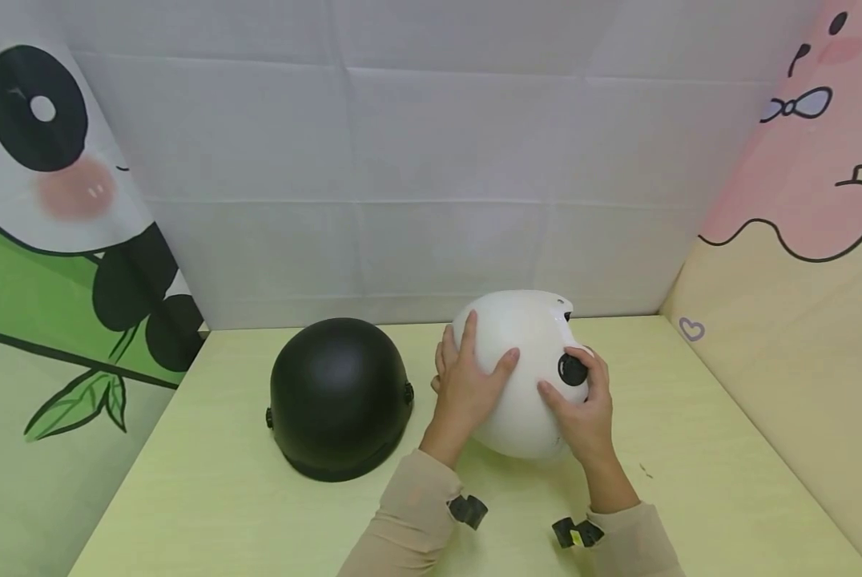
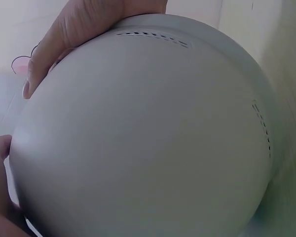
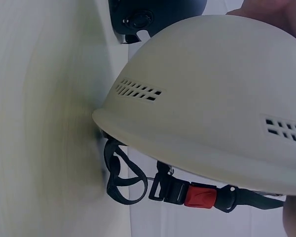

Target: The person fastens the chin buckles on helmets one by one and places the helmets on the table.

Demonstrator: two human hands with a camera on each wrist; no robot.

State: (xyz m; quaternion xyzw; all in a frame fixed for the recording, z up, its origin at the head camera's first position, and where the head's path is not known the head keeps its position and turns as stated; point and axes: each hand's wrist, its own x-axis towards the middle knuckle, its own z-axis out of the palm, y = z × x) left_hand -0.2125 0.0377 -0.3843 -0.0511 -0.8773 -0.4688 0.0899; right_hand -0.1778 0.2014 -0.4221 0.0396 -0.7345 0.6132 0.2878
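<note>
A white helmet [image 1: 521, 385] is tipped on its side, its rim facing right. Both hands hold it. My left hand [image 1: 467, 389] grips the dome from the left, thumb and fingers spread over the shell. My right hand [image 1: 586, 409] grips the rim side, thumb on the shell and fingers past the edge, beside a black round disc [image 1: 572, 369]. In the right wrist view, the helmet's lower edge is close to the tabletop, and a black chin strap with a red buckle [image 3: 201, 196] hangs out of the opening. The shell hides the inside.
Left of the hands, a black helmet [image 1: 340, 401] stands dome up on the pale yellow table [image 1: 207, 513]. A white cloth wall [image 1: 438, 160] rises behind the table, with cartoon-printed panels on both sides. Small black devices [image 1: 469, 510] are strapped at the sleeve cuffs.
</note>
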